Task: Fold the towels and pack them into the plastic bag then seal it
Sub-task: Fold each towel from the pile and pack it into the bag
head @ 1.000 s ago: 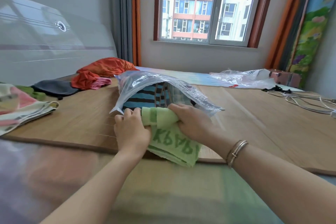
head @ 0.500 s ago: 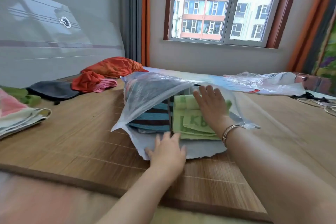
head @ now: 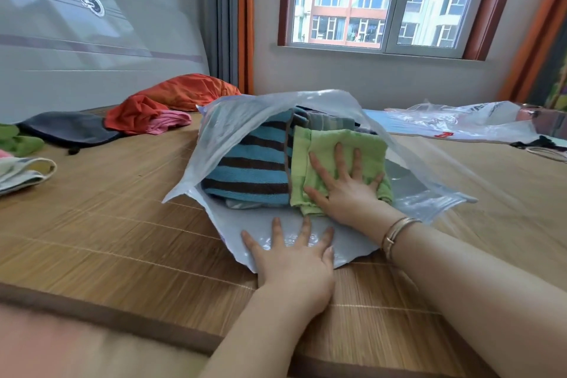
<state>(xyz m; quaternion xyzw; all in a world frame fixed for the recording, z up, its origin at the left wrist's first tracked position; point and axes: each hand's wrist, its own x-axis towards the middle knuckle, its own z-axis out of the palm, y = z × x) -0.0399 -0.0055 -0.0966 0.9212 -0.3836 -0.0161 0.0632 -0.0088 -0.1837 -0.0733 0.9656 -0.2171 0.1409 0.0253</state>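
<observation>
A clear plastic bag lies open toward me on the bamboo mat. Inside it sit a folded blue towel with dark stripes on the left and a folded green towel on the right. My right hand reaches into the bag's mouth and presses flat on the green towel with spread fingers. My left hand lies flat on the bag's lower flap, pinning it to the mat. The bag's upper flap arches over the towels.
Orange and pink cloths and a dark cloth lie at the back left. A folded pale towel sits at the left edge. Another plastic bag and cables lie at the back right. A window is in the wall ahead.
A second ago both hands gripped the green towel at the bag's mouth. The towel now lies inside, my right hand flat on it, my left hand flat on the lower flap.
</observation>
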